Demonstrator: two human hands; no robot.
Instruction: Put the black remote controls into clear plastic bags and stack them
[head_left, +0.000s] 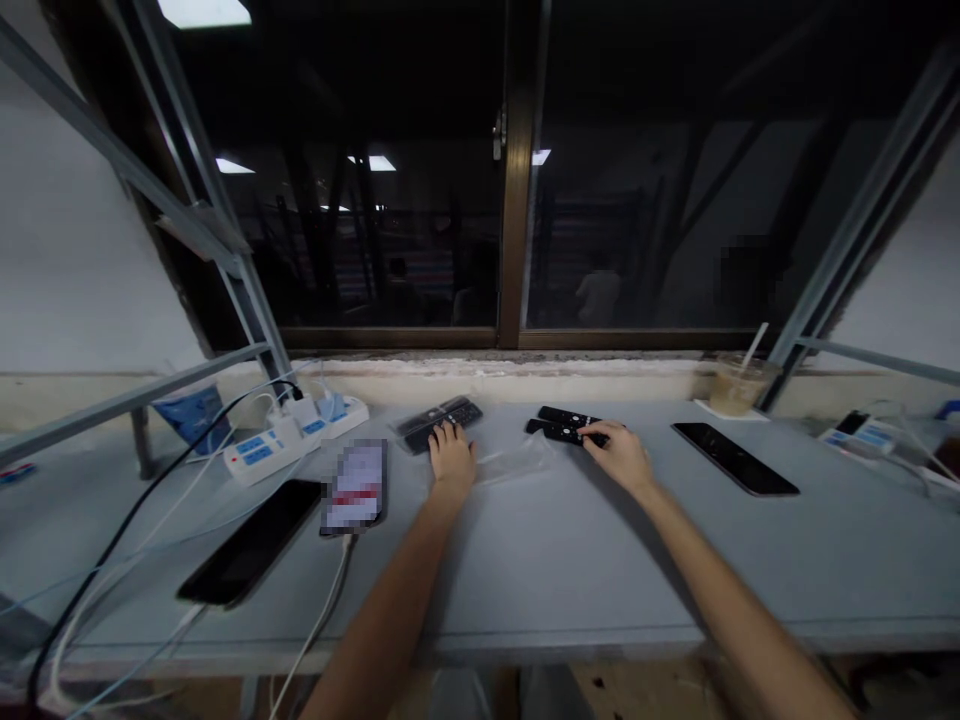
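Observation:
My left hand [452, 452] rests with its fingers curled on the near end of a black remote [441, 420] wrapped in clear plastic. My right hand [619, 450] lies to the right, its fingers closed on the end of another black remote [564, 427]; a second black remote lies just behind that one. A crumpled clear plastic bag [517, 460] sits between my two hands on the grey table [540, 560].
A dark phone [735, 458] lies to the right, another phone [251, 542] and a lit phone [355, 487] with cables to the left. White power strips [292, 432] sit at the back left. An iced drink cup [736, 385] stands on the sill below the window.

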